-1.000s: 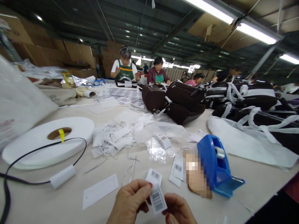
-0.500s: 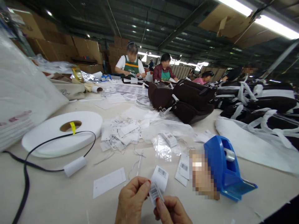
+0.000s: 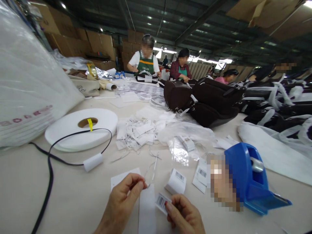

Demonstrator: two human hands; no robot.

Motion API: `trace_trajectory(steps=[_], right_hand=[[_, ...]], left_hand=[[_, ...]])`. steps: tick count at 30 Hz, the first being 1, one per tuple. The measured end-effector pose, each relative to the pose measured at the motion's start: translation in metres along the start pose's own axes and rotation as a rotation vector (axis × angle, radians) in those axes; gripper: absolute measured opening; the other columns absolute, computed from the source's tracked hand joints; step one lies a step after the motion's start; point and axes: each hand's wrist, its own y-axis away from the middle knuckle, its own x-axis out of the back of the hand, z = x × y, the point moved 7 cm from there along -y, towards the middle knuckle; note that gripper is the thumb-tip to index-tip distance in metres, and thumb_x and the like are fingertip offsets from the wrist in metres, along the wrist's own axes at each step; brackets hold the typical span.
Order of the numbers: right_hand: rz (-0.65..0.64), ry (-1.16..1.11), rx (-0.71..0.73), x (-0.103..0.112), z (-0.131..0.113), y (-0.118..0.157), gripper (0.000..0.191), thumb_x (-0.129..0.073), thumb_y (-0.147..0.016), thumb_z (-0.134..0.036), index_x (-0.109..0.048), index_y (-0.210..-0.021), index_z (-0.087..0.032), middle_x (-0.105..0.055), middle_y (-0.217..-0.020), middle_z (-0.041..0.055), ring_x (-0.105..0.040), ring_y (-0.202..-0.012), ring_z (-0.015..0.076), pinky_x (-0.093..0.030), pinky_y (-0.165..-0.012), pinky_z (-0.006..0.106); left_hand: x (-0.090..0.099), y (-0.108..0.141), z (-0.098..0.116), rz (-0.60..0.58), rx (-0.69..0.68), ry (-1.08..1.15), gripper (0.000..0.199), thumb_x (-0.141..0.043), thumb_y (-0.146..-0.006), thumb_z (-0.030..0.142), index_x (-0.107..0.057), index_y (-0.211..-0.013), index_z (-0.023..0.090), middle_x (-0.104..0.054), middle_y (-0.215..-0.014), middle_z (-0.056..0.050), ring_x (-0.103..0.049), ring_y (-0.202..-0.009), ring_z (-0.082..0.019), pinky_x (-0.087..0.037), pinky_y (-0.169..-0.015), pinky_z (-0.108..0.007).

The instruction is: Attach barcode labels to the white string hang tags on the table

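Observation:
My left hand (image 3: 123, 203) is closed in a pinch at the top end of a white hang tag (image 3: 147, 211), where a thin pale string (image 3: 154, 170) runs up from the fingertips. Between the thumb and fingers of my right hand (image 3: 185, 213) is a small barcode label (image 3: 161, 202), its printed side facing up. Just beyond that label stands a curled strip of barcode labels (image 3: 175, 182). Another white tag (image 3: 122, 177) lies flat behind my left hand, partly covered by it. Flat barcode cards (image 3: 200, 175) rest farther right.
A blue tape dispenser (image 3: 246, 178) stands at right beside a blurred-out patch. A white tape roll (image 3: 73, 139) and a black cord (image 3: 50, 175) lie left. Loose tags (image 3: 141, 131) are heaped mid-table, with dark bags (image 3: 212, 100) behind. Co-workers (image 3: 146, 61) work across the table.
My left hand has let go of the barcode label, moved left and pinched the white hang tag. My right hand keeps the label. The whole view has shifted, so things appear farther right.

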Motion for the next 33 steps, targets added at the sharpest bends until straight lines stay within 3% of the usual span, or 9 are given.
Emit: trace_trajectory(steps=[4, 7, 10, 21, 33], right_hand=[[-0.194, 0.143, -0.089, -0.012, 0.001, -0.003, 0.034, -0.065, -0.064, -0.048, -0.051, -0.062, -0.016, -0.046, -0.043, -0.0068, -0.036, -0.038, 0.0056, -0.026, -0.038, 0.016], [-0.318, 0.248, -0.166, -0.022, 0.002, -0.004, 0.029, -0.061, -0.067, -0.043, -0.049, -0.063, -0.017, -0.045, -0.044, -0.0071, -0.037, -0.039, 0.0056, -0.026, -0.038, 0.016], [-0.383, 0.353, -0.227, -0.028, 0.003, -0.006, 0.027, -0.059, -0.068, -0.041, -0.048, -0.065, -0.017, -0.044, -0.047, -0.0068, -0.037, -0.041, 0.0061, -0.025, -0.038, 0.016], [-0.427, 0.45, -0.227, -0.04, -0.003, -0.009, 0.023, -0.056, -0.068, -0.037, -0.046, -0.062, -0.017, -0.041, -0.052, -0.0058, -0.038, -0.045, 0.0069, -0.027, -0.043, 0.02], [-0.455, 0.537, -0.209, -0.043, -0.003, -0.01, 0.018, -0.055, -0.069, -0.03, -0.046, -0.06, -0.018, -0.041, -0.052, -0.0055, -0.037, -0.047, 0.0082, -0.028, -0.044, 0.021]], left_hand=[[0.011, 0.012, -0.007, -0.115, -0.287, -0.224, 0.01, -0.052, -0.079, 0.02, -0.061, -0.08, 0.022, -0.063, -0.074, 0.0, -0.058, -0.071, -0.014, -0.044, -0.066, -0.021], [0.007, 0.018, -0.013, -0.249, -0.497, -0.323, 0.018, -0.046, -0.081, 0.011, -0.058, -0.088, 0.022, -0.062, -0.08, -0.002, -0.058, -0.076, -0.015, -0.046, -0.07, -0.022], [0.0, 0.019, -0.019, -0.342, -0.604, -0.394, 0.021, -0.042, -0.082, 0.007, -0.055, -0.092, 0.02, -0.059, -0.081, -0.003, -0.056, -0.078, -0.016, -0.046, -0.07, -0.025], [-0.008, 0.015, -0.017, -0.384, -0.576, -0.509, 0.017, -0.04, -0.081, 0.003, -0.051, -0.081, 0.016, -0.056, -0.075, -0.004, -0.052, -0.072, -0.016, -0.043, -0.064, -0.027], [-0.007, 0.012, -0.02, -0.363, -0.496, -0.493, 0.019, -0.044, -0.077, 0.0, -0.05, -0.082, 0.017, -0.058, -0.077, -0.003, -0.054, -0.075, -0.016, -0.044, -0.067, -0.026]])
